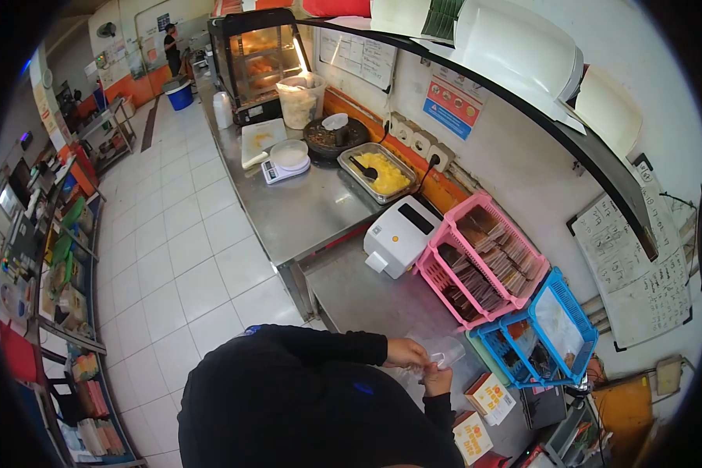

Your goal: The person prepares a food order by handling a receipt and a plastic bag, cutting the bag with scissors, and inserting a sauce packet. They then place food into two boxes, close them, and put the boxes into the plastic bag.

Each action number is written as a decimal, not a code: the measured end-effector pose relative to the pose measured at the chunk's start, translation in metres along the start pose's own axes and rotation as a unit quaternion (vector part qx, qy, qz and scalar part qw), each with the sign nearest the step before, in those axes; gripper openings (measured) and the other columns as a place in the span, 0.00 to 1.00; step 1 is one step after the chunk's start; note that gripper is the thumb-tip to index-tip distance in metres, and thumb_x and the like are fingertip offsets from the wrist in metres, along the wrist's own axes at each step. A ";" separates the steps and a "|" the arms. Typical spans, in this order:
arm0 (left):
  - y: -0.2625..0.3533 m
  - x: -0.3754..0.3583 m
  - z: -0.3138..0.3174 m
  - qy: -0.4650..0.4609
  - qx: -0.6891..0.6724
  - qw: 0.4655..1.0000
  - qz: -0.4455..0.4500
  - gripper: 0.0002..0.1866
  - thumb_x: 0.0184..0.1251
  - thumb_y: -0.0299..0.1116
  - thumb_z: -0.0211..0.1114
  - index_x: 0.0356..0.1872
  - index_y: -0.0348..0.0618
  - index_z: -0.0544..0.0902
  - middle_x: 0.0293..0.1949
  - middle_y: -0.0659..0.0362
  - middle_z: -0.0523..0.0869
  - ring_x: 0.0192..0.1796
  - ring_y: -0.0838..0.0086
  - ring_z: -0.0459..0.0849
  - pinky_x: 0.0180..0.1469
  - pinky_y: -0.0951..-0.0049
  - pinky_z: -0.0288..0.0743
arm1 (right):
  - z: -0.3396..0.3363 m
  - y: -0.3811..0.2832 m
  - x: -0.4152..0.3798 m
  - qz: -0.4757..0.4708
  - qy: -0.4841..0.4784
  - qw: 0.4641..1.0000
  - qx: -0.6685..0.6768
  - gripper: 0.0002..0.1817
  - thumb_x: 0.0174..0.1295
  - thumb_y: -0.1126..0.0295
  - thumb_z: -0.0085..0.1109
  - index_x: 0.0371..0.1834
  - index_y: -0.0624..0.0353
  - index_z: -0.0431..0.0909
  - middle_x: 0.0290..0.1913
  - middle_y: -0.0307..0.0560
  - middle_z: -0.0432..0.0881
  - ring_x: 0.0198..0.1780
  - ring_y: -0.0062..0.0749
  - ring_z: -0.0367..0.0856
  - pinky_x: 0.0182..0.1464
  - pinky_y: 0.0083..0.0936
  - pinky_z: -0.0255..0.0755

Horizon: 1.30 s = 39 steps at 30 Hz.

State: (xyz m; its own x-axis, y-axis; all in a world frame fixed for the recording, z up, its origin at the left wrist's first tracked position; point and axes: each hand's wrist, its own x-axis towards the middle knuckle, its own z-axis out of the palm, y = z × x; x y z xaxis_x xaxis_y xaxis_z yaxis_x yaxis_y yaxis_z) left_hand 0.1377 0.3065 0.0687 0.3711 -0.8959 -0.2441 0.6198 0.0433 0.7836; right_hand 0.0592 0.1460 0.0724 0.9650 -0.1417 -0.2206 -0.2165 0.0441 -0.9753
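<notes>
A small clear plastic bag (447, 353) is between my two hands, over the steel table. My left hand (405, 352) pinches its near side, with the fingers bent together. Just below it in the view, my right hand (437, 380) is closed on the lower edge of the bag. The two hands almost touch. Whether anything is inside the bag cannot be made out. Printed food boxes (491, 398) in white, red and yellow lie close to my right hand.
Beyond my hands stand a pink basket (482, 261) of packets and a blue basket (536, 327). A white sealing-type machine (402, 235) sits left of them. Farther along are a tray of yellow food (382, 173), a scale (285, 170) and a lit display cabinet (259, 62). Shelves overhang above.
</notes>
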 end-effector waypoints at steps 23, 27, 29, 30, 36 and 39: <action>0.036 0.018 -0.084 0.103 0.307 0.908 0.266 0.02 0.58 0.28 0.56 0.27 0.45 0.75 0.18 0.67 0.69 0.22 0.82 0.69 0.26 0.79 0.63 | -0.002 -0.058 -0.013 0.021 -0.037 0.879 0.475 0.02 0.60 0.71 0.48 0.35 0.54 0.67 0.27 0.33 0.71 0.26 0.20 0.69 0.27 0.20 0.65; 0.065 -0.017 -0.055 0.071 -0.211 0.975 0.023 0.06 0.61 0.29 0.50 0.25 0.46 0.74 0.15 0.68 0.67 0.17 0.81 0.67 0.19 0.79 0.58 | 0.029 -0.062 -0.037 -0.054 -0.021 0.990 -0.132 0.19 0.54 0.74 0.59 0.17 0.51 0.56 0.16 0.30 0.56 0.20 0.13 0.52 0.20 0.16 0.49; 0.076 -0.033 -0.050 0.058 -0.216 0.975 -0.002 0.06 0.61 0.27 0.50 0.24 0.46 0.73 0.15 0.68 0.66 0.16 0.82 0.65 0.17 0.80 0.55 | 0.028 -0.075 -0.041 -0.049 0.017 0.986 -0.160 0.22 0.51 0.76 0.61 0.15 0.52 0.53 0.16 0.30 0.53 0.22 0.13 0.50 0.21 0.16 0.48; 0.088 -0.042 -0.039 0.102 -0.164 0.981 0.000 0.07 0.60 0.26 0.50 0.24 0.47 0.72 0.15 0.68 0.65 0.15 0.83 0.63 0.16 0.81 0.54 | 0.025 -0.080 -0.042 -0.046 0.032 0.983 -0.175 0.24 0.49 0.77 0.62 0.13 0.52 0.52 0.17 0.30 0.52 0.23 0.13 0.50 0.22 0.16 0.47; 0.130 -0.064 -0.054 0.181 0.129 0.967 0.127 0.12 0.56 0.19 0.49 0.19 0.51 0.63 0.14 0.69 0.59 0.14 0.84 0.56 0.16 0.80 0.48 | -0.037 -0.094 -0.045 -0.135 0.152 0.956 -0.214 0.20 0.45 0.83 0.56 0.14 0.52 0.52 0.16 0.29 0.53 0.22 0.14 0.52 0.22 0.16 0.49; 0.150 -0.080 -0.067 0.176 -0.039 0.978 0.103 0.15 0.56 0.20 0.50 0.18 0.52 0.58 0.14 0.69 0.58 0.14 0.85 0.56 0.16 0.80 0.48 | -0.061 -0.092 -0.039 -0.111 0.200 0.972 -0.058 0.20 0.45 0.84 0.54 0.14 0.51 0.52 0.16 0.29 0.55 0.21 0.13 0.54 0.22 0.16 0.50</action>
State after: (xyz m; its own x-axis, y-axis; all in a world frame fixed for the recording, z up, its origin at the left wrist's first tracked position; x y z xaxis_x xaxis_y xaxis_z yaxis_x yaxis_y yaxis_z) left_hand 0.2478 0.4138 0.1677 0.7003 -0.6573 -0.2784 0.5529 0.2527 0.7940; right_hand 0.0327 0.0871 0.1701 0.8602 -0.5089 0.0318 -0.0463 -0.1400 -0.9891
